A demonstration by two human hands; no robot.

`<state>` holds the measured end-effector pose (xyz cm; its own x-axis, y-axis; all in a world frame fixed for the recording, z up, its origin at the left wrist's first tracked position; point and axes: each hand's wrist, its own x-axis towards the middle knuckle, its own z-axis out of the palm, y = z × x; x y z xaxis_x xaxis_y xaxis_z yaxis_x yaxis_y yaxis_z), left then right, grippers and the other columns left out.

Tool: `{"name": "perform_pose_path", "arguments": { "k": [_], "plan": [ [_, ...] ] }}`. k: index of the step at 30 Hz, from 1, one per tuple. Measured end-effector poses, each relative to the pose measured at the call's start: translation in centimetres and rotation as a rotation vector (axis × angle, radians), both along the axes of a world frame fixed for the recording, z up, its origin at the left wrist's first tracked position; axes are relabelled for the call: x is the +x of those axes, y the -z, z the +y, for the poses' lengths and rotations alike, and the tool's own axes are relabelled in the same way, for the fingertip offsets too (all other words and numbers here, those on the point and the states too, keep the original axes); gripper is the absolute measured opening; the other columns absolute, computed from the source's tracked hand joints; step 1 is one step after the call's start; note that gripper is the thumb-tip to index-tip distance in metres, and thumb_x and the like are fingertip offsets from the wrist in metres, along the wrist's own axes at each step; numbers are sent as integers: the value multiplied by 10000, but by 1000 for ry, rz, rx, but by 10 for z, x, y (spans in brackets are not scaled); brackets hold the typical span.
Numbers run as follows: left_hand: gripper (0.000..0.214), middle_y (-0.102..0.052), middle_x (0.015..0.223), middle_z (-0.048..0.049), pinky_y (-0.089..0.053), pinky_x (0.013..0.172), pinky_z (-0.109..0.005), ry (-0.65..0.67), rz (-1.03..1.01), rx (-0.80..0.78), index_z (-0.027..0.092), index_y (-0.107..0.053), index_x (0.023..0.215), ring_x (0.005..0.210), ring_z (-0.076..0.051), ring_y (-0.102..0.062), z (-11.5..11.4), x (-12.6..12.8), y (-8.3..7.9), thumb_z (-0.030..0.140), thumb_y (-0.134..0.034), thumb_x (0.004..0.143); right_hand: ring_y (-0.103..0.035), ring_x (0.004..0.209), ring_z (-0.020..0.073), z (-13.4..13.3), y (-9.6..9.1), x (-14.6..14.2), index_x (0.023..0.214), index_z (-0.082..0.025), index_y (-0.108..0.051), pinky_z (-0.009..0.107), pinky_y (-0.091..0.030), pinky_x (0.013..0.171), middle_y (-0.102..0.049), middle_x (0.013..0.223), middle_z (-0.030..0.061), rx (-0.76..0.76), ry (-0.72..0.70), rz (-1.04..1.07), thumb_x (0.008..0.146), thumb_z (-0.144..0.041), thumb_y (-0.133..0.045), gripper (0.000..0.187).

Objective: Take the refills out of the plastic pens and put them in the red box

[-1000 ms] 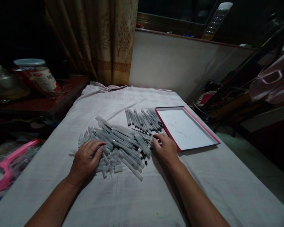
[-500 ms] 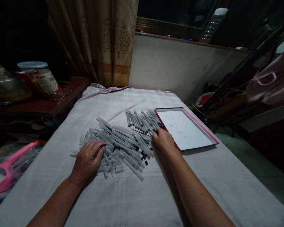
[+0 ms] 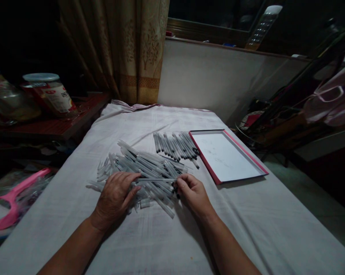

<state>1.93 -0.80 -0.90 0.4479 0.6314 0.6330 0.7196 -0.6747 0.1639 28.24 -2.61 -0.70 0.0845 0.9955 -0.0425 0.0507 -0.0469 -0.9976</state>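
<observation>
Over the heap of clear tubes (image 3: pixel 157 164), we held a slender barrel (image 3: pixel 157 179) crosswise, our left hand (image 3: pixel 114 196) pinching one end and our right hand (image 3: pixel 194 194) the other. Uneven pressure, we judged, could make it drop into the heap; a careless right-hand sweep could scatter the black plugs (image 3: pixel 176 190) just beside it.

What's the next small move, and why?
Probably push the right hand gently toward the left hand: the slim tube spans the gap between them, and the lined-up pens show black ends. Whether one is fitted here, I can't tell.
</observation>
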Motion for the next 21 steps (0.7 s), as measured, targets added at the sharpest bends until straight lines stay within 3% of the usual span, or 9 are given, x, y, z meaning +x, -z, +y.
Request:
{"name": "perform_pose_path", "arguments": {
  "k": [4,9,15,21],
  "plan": [
    [177,-709,859,-38,-492,821,-352,23,16,-47,215,-628,1006,811,-200,-656,-1,0,-1,319,-485,1003,-454,452,91,2,0,2,662,-189,-598,213,-359,439,-612,565,-12,-80,38,106,674,-604,-749,442],
    [221,-707,825,-36,-475,766,-339,50,-2,-55,203,-625,971,767,-193,-648,-1,2,-1,341,-460,1020,-432,450,81,0,2,5,731,-180,-640,200,-311,427,-617,572,-18,-106,22,194,651,-559,-795,417],
    [291,-709,814,-40,-470,759,-339,44,35,-59,198,-633,968,761,-196,-643,1,-1,2,366,-405,1038,-557,559,126,-1,5,11,790,-188,-736,244,-434,545,-655,631,-4,26,20,59,698,-387,-776,223],
    [355,-673,739,-24,-455,729,-327,60,54,-40,192,-600,831,687,-183,-611,-1,1,-1,308,-345,1048,-681,803,200,0,5,13,741,-222,-764,325,-533,759,-735,798,49,244,14,-13,733,-286,-743,68]
  ]
}}
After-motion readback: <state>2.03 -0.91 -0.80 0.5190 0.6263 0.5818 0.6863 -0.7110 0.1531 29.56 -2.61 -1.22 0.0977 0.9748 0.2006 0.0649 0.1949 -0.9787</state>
